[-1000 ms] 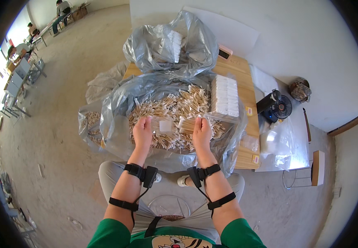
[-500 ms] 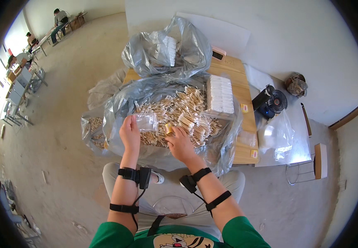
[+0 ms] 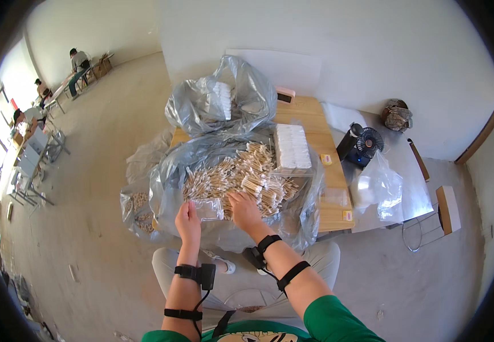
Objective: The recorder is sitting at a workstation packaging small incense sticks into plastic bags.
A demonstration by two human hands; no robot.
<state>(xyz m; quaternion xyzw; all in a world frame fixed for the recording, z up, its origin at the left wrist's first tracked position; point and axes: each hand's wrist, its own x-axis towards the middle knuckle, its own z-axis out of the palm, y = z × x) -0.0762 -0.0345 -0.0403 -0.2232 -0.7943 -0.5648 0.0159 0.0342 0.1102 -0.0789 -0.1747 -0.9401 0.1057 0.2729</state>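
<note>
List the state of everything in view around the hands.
Left hand: closed on clear bag
Clear bag: held at its left end
Right hand: over swabs, grip unclear
Swabs: loose, heaped
Gray plastic: crumpled, spread under swabs
White packs: stacked
Fan: upright, running or not unclear

1. I see a small clear plastic bag, glossy and wrinkled, lying roughly level, its left end pinched by the left hand, its body stretching rightward over the near edge of the pile.
2. I see many cotton swabs, tan sticks with white tips, loose in a broad heap on grey plastic. They point in many directions; toward the right, some lie nearly parallel. The right hand reaches their near edge.
</note>
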